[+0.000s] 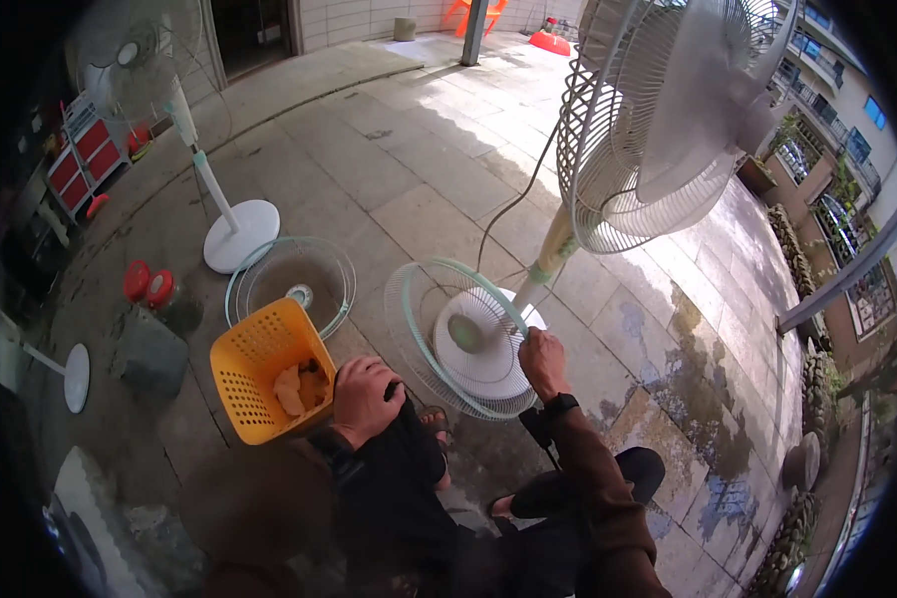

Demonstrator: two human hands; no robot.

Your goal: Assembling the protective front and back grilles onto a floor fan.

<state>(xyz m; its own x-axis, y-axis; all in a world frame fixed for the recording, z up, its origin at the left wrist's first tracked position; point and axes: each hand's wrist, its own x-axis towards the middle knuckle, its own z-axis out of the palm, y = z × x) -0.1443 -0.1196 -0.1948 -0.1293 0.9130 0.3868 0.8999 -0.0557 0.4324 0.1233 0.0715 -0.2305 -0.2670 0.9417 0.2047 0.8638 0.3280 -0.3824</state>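
My right hand [544, 365], with a dark band at the wrist, grips the pale green rim of a round wire fan guard [439, 299]. The guard is held tilted in front of a standing fan's round white base [483, 344]. My left hand [365, 395] lies over my dark-trousered knee, fingers loosely extended, beside a yellow perforated basket [259, 344]. Inside the basket are light orange pieces, perhaps cloth or sponge [294, 389], and a small dark item. Another round fan guard [299, 269] lies on the paving behind the basket.
A large standing fan [658, 120] rises at the right, its cable [518, 194] trailing down. A second standing fan [234, 234] is at the left, near red-lidded jars [159, 287] and a grey block-like container [151, 351]. Wet patches [728, 448] mark the paving at the right.
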